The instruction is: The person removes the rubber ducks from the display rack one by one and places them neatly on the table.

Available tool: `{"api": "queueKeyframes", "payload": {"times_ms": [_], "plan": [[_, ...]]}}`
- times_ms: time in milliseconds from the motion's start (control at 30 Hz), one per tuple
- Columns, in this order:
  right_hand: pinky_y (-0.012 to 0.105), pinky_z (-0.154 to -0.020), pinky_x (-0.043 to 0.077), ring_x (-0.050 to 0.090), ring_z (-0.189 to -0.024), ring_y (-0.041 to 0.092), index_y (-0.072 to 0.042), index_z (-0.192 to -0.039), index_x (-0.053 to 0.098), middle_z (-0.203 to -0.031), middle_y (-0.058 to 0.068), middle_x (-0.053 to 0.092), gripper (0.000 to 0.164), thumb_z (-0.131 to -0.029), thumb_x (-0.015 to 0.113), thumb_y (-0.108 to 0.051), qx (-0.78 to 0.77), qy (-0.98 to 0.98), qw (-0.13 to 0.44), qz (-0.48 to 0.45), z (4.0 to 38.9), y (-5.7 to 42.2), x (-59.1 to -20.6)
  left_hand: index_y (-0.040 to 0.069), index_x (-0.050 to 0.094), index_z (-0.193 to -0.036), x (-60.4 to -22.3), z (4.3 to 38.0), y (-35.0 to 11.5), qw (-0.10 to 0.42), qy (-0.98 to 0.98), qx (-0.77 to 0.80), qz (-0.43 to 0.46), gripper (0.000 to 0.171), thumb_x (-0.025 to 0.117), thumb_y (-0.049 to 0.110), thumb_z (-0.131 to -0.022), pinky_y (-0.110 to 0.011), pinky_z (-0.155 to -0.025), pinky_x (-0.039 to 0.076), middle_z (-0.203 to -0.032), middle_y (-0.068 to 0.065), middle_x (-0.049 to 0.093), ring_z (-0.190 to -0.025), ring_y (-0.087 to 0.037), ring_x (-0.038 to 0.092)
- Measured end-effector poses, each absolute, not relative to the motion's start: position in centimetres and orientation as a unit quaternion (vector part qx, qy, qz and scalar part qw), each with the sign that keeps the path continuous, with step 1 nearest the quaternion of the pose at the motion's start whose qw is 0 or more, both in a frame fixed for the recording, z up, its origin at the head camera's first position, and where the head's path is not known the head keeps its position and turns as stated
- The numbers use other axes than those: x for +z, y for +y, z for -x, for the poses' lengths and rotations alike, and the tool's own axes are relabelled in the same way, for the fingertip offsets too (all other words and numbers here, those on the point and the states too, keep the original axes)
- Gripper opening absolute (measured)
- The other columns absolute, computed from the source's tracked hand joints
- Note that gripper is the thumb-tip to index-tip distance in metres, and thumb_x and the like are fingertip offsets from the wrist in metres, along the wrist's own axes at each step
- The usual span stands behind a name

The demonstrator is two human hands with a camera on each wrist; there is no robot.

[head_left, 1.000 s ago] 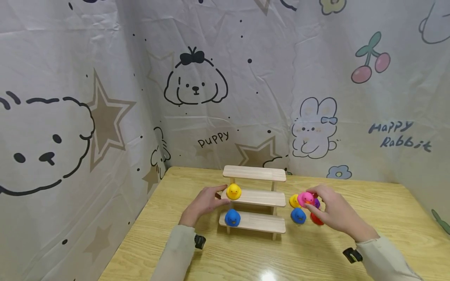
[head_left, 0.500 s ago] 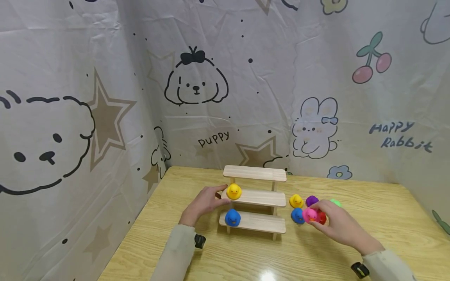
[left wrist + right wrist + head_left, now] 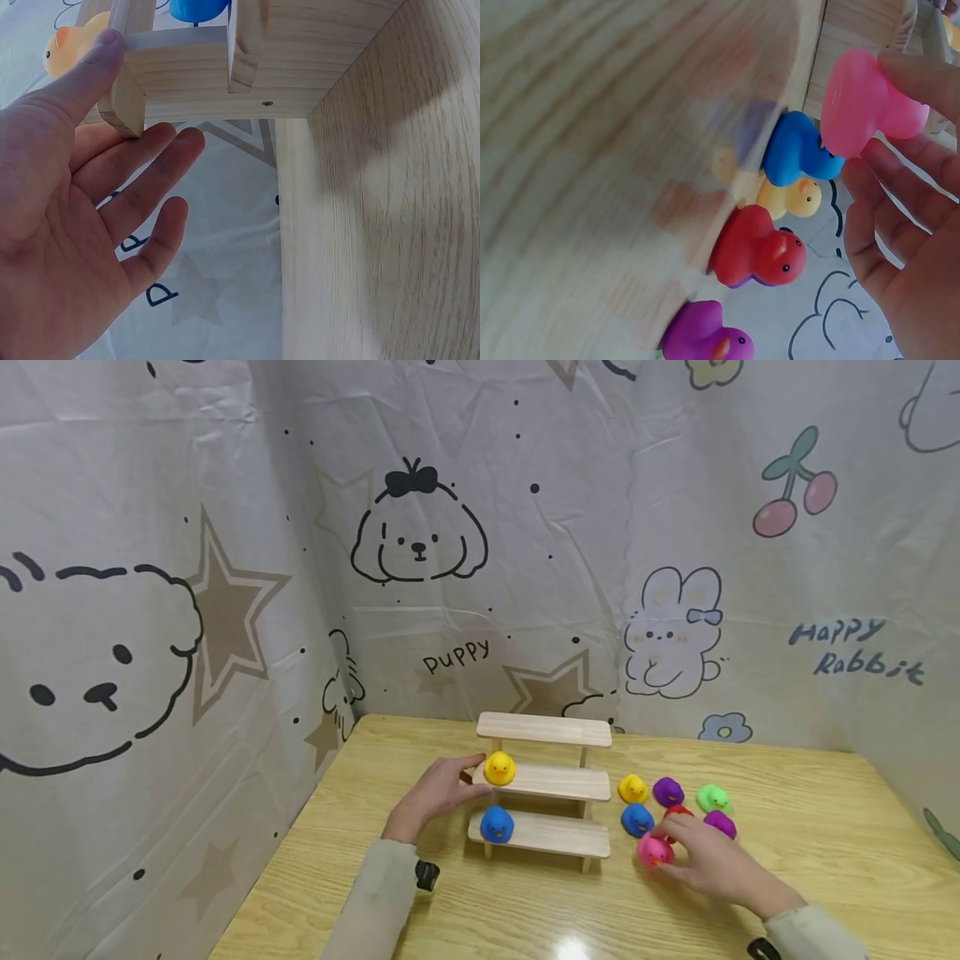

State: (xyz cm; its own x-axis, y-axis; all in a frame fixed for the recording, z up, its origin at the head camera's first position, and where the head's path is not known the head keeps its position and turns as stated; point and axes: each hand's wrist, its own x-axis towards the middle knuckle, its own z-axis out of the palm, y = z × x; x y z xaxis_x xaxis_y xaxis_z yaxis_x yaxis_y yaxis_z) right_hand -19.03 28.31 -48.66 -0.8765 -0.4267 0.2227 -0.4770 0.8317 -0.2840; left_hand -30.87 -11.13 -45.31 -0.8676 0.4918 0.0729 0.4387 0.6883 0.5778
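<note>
Cartoon-printed cloth walls in a wooden table [image 3: 525, 910]. On it stands a three-step wooden rack [image 3: 543, 785] with a yellow duck [image 3: 498, 769] and a blue duck [image 3: 495, 824]. Left hand [image 3: 435, 793] rests against the rack's middle step, fingers relaxed. Right hand [image 3: 701, 860] pinches a pink duck [image 3: 654, 851] at the table, beside other loose ducks [image 3: 667, 793].

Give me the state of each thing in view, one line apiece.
Wooden step shelf: upright, top step bare.
Yellow duck on shelf: middle step, left end.
Blue duck on shelf: bottom step, left end.
Left hand: open, touching the shelf's left end.
Right hand: pinches the pink duck.
Pink duck: held, low over the table.
Six other ducks: upright on table.
</note>
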Motion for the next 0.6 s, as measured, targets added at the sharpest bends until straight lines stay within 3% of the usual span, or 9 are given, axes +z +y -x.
{"api": "queueKeyframes", "payload": {"times_ms": [600], "plan": [[0.034, -0.077, 0.050, 0.053, -0.089, 0.011, -0.026, -0.097, 0.062, -0.092, -0.016, 0.055, 0.030, -0.075, 0.080, -0.034, 0.177, -0.962, 0.008, -0.209, 19.60, 27.72, -49.58, 0.010, 0.048, -0.140, -45.37, 30.90, -11.05, 0.041, 0.920, 0.297, -0.254, 0.062, 0.063, 0.042, -0.089, -0.037, -0.083, 0.051, -0.128, -0.012, 0.057, -0.099, -0.022, 0.061]]}}
